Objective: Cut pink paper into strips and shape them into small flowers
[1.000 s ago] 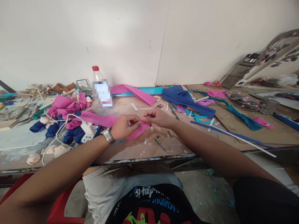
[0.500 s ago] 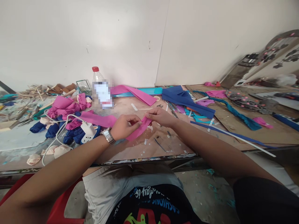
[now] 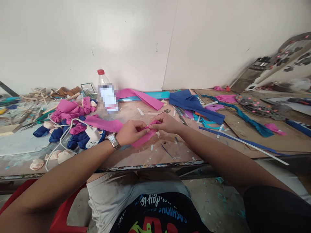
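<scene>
My left hand (image 3: 130, 132), with a metal watch on its wrist, and my right hand (image 3: 164, 123) meet over the middle of the worktable (image 3: 155, 152). Both pinch the near end of a long pink fabric strip (image 3: 102, 123), which is folded or rolled between the fingertips. The rest of the strip trails away to the left, across a white charger plug (image 3: 91, 132). Fingers of both hands are closed on the fabric.
A pile of pink and dark blue rolled fabric pieces (image 3: 68, 111) lies at the left with a white cable. A plastic bottle with a red cap (image 3: 105, 92) stands behind. Blue cloth (image 3: 194, 104), teal strips, scissors (image 3: 165, 111) and scraps lie to the right.
My hands have drawn closer together, and the end of the pink strip is now more bunched between my fingertips. The view has shifted slightly.
</scene>
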Motion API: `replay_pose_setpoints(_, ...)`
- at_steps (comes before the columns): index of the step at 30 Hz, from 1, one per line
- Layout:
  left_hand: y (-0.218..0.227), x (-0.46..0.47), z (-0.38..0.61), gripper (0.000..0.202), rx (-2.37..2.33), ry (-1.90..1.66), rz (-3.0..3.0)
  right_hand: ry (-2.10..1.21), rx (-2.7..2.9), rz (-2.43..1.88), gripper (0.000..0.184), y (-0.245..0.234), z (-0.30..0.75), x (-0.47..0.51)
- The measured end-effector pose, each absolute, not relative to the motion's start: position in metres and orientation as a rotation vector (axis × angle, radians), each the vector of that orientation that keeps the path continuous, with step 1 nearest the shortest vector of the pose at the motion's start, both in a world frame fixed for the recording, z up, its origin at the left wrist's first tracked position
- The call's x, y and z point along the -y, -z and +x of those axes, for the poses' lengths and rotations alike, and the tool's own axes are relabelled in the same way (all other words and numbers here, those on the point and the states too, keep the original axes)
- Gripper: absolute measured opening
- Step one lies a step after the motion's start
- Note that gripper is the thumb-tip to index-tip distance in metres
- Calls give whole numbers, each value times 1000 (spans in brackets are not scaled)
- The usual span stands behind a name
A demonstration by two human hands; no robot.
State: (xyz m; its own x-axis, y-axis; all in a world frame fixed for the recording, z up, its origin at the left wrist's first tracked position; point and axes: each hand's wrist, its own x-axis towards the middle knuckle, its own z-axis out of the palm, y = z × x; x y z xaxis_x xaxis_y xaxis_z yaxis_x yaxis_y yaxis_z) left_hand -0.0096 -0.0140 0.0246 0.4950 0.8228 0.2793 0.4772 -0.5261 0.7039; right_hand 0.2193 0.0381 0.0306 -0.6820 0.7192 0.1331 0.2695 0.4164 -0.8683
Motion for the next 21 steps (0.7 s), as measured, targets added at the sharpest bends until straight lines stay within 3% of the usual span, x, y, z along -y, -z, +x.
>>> replay_pose_setpoints(21,-28,16,-11,28,-1012,-825,2223,-1480,2001,-829,27,-27,220,-39)
